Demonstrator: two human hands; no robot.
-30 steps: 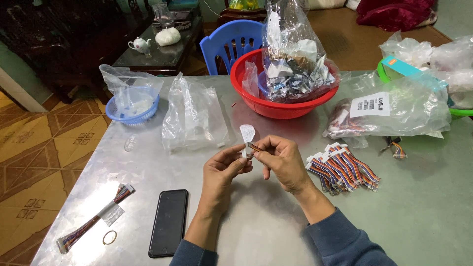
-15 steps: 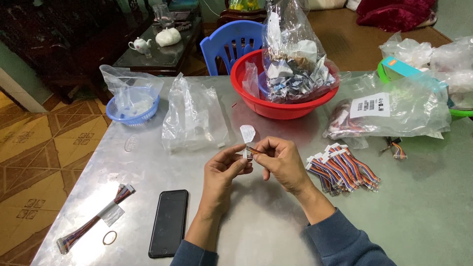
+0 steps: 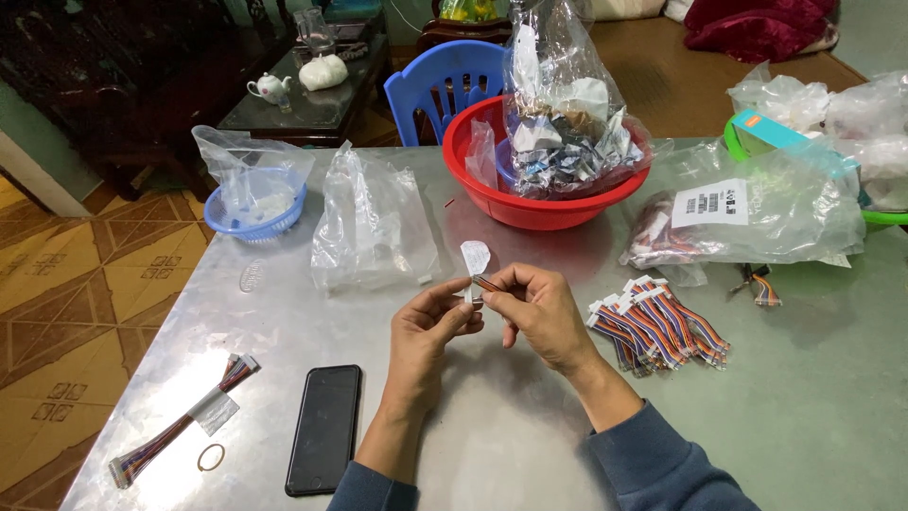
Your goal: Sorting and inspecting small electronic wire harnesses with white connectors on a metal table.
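My left hand (image 3: 430,326) and my right hand (image 3: 541,308) meet over the middle of the metal table (image 3: 492,445). Between their fingertips they pinch a small bundle of coloured wires (image 3: 485,284) with a white paper tag (image 3: 475,257) sticking up from it. The part of the bundle inside my fingers is hidden. A pile of similar multicoloured ribbon cables (image 3: 657,322) with white connectors lies just right of my right hand. A black phone (image 3: 325,428) lies face up left of my left forearm.
A red basin (image 3: 539,203) holds a clear bag of foil packets. Clear plastic bags (image 3: 371,222) lie left of it, a labelled bag (image 3: 747,218) right. A blue basket (image 3: 255,203), a taped cable (image 3: 180,426) and a rubber band (image 3: 211,457) are at left. A blue chair (image 3: 445,85) stands behind.
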